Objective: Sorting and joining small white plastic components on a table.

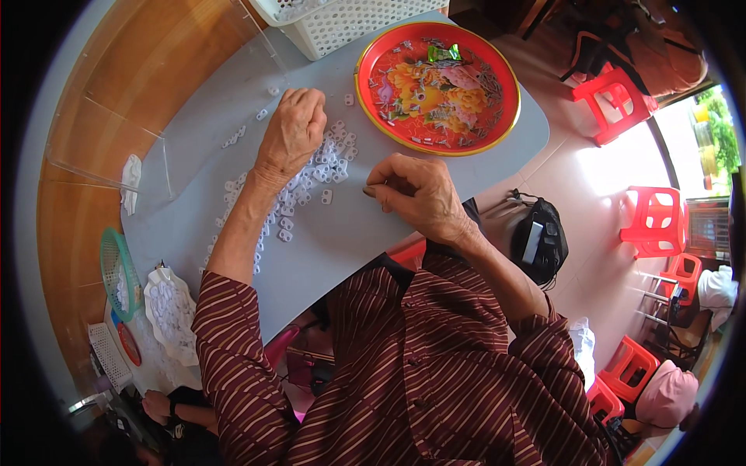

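My left hand (pixel 294 133) is closed in a loose fist above the grey tabletop (pixel 342 245), at the far side of a heap of small white plastic pieces with holes (pixel 328 159). Its fingertips are turned away, so anything in them is hidden. To the right of the heap, my right hand (pixel 420 196) is held low with thumb and fingers curled together in a pinch; I cannot make out what is between them. Beyond it lies a round red floral tray (pixel 373 128) with a gold rim, scattered with small metal pins (pixel 491 81).
A green wrapper (pixel 444 53) lies in the tray. Behind stands a white perforated basket (pixel 350 31). Clear plastic panels (pixel 109 116) rise at the left. A white dish of pieces (pixel 171 314) and a green basket (pixel 116 268) sit lower left. Red stools (pixel 653 221) stand on the right.
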`<state>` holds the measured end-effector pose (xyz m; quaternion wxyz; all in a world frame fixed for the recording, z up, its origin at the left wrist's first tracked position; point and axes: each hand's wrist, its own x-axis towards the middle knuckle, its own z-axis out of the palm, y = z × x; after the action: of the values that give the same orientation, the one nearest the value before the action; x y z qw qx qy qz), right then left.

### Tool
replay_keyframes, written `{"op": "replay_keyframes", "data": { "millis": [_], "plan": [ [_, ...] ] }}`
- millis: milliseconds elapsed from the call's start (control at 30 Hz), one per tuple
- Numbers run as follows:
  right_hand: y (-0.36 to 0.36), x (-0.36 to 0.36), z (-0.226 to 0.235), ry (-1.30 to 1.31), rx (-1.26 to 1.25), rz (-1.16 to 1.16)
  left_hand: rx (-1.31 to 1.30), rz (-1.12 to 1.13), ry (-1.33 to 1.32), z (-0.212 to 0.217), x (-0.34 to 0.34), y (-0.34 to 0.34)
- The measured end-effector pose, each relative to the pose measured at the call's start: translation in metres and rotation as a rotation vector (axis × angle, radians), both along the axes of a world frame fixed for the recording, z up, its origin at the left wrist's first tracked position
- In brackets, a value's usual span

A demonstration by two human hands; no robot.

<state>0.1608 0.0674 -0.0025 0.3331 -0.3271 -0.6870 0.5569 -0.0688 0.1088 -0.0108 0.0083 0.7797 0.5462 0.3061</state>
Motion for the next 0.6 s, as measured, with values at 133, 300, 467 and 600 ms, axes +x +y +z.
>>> {"op": "replay_keyframes", "data": {
  "millis": [133,300,467,600],
  "plan": [
    [0.001,0.000,-0.003,-0.009,-0.003,-0.006,0.031,-0.056,-0.018,0.010,0.014,0.013],
    [-0.001,-0.001,-0.001,0.008,0.047,0.001,-0.207,-0.079,0.093,0.012,0.015,0.025],
    [0.001,0.003,-0.003,0.016,0.067,0.001,-0.125,-0.051,0.169,0.009,0.025,0.017],
    [0.000,0.003,-0.003,0.027,0.083,0.008,-0.175,-0.022,-0.015,0.007,0.017,0.008]
  ]
}}
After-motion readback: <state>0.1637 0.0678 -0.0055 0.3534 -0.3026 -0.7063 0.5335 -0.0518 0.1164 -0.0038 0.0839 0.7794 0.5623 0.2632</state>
